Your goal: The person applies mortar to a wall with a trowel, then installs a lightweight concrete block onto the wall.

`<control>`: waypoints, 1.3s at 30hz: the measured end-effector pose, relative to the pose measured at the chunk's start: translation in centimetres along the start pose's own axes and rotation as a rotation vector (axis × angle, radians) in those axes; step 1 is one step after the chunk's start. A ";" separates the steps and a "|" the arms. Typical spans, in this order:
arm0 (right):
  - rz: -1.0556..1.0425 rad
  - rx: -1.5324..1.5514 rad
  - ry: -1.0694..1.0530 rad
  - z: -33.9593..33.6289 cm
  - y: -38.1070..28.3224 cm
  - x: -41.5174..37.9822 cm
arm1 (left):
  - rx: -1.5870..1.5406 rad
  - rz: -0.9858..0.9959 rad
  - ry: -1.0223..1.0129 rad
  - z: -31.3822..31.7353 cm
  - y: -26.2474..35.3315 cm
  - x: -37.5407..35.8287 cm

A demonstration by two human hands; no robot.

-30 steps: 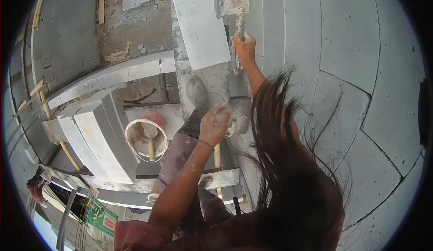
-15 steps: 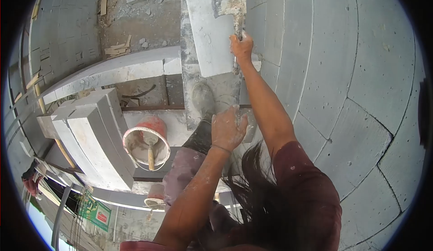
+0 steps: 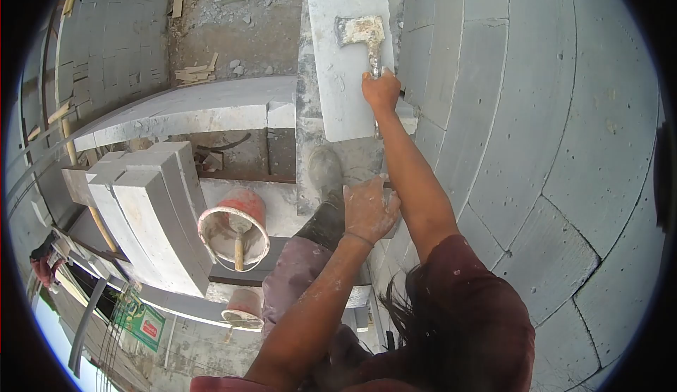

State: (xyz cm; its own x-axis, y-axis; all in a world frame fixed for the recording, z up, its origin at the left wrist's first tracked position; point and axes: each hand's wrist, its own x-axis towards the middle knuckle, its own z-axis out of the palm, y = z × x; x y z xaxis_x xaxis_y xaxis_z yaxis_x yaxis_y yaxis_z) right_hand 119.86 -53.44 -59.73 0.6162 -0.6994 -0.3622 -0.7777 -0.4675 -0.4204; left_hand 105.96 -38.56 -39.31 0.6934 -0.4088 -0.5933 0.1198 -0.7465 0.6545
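Observation:
My right hand (image 3: 381, 92) is closed around the handle of a hatchet (image 3: 361, 32) crusted with dried mortar. Its head is over a long white lightweight concrete block (image 3: 338, 103) lying on a narrow plank or ledge. The lower end of the handle shows below my fist. My left hand (image 3: 370, 210), dusty with white powder, hangs nearer my body, beside my right forearm. Its fingers are loosely bent with the thumb apart, and I see nothing in it. A boot (image 3: 325, 170) stands at the near end of the block.
A red bucket (image 3: 247, 205) of mortar holds a trowel (image 3: 239, 247). Left of it are stacked pale blocks (image 3: 159, 209). A second bucket (image 3: 243, 306) sits lower down. A grey block wall (image 3: 536, 110) runs along my right, and a low block wall (image 3: 190, 110) crosses at left.
My left hand has moved right, close to my right forearm. My right hand and the hatchet sit slightly lower in view. The whole scene has shifted a little down and right.

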 end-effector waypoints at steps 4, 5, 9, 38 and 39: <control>0.062 -0.012 -0.103 -1.4 -0.8 0.5 | -0.024 -0.104 0.021 0.6 -1.1 1.9; 0.057 -0.016 -0.108 -2.2 -1.5 0.4 | -0.029 -0.110 0.025 0.6 -1.4 2.5; -0.057 -0.138 -0.088 -8.1 -5.5 2.6 | -0.170 -0.282 0.044 2.0 -1.4 3.0; -1.213 -0.788 -0.257 -17.1 -18.6 19.5 | -0.422 -0.311 0.111 7.3 -0.8 1.5; -1.202 -0.797 -0.267 -17.9 -17.9 20.1 | -0.415 -0.341 0.108 7.4 -1.1 1.5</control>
State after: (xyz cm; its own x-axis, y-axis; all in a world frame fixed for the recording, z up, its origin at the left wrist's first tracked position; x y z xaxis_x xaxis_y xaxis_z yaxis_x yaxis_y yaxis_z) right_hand 143.96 -68.81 -44.56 0.8644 0.3954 -0.3106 0.4021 -0.9145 -0.0452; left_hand 101.59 -42.24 -44.39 0.6322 -0.1074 -0.7673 0.6061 -0.5484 0.5761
